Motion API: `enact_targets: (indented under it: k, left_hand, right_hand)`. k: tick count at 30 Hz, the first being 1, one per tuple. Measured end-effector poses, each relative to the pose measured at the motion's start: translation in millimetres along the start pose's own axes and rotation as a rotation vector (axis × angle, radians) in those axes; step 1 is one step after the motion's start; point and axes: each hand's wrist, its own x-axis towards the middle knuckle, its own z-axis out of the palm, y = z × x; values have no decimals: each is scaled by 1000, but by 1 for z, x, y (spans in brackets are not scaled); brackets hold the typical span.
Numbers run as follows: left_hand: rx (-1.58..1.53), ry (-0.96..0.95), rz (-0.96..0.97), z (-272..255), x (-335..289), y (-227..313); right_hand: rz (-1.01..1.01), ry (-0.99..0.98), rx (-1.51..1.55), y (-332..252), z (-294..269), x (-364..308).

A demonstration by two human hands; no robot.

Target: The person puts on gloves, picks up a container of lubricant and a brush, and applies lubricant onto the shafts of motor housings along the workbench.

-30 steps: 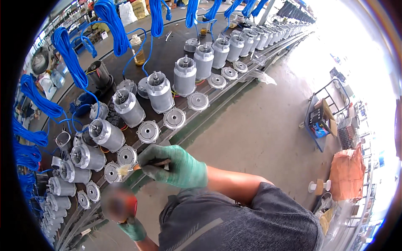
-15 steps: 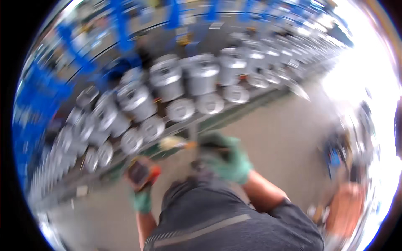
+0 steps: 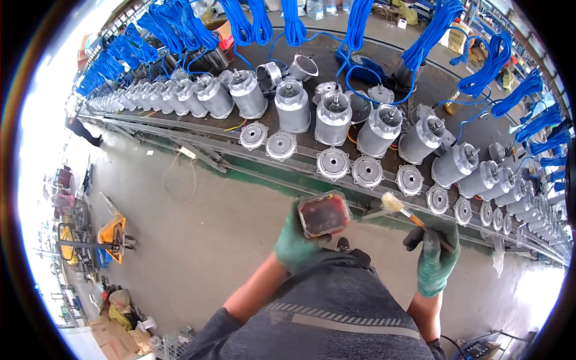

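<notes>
My left hand [image 3: 294, 245], in a green and dark work glove, is wrapped round a small clear tub [image 3: 324, 215] with dark reddish contents. My right hand [image 3: 437, 255], gloved alike, grips the wooden handle of a paintbrush [image 3: 414, 219]. Its pale bristles point up and left, toward the bench and apart from the tub. Just beyond both hands, round metal end covers [image 3: 333, 163] lie in a row along the bench's near edge. Behind them stand silver cylindrical motor housings [image 3: 292, 108], several with shafts sticking up.
Coils of blue cable [image 3: 357, 24] hang over the long dark workbench [image 3: 234, 133], some leads trailing among the housings. An orange pallet truck [image 3: 113, 240] stands on the floor at left. Lower left are cardboard boxes [image 3: 117, 342] and bags.
The whole view has swung round, and the blur is gone. Tub and left hand now appear nearer the middle, brush and right hand farther right. Both hands keep their hold.
</notes>
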Motion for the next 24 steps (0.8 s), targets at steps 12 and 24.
enact_targets:
  k: [12, 24]
  left_hand:
    - [152, 38, 21, -41, -2, 16]
    - [105, 22, 3, -53, -5, 17]
  right_hand:
    - [32, -45, 5, 6, 41, -10]
    - [67, -50, -10, 6, 54, -17]
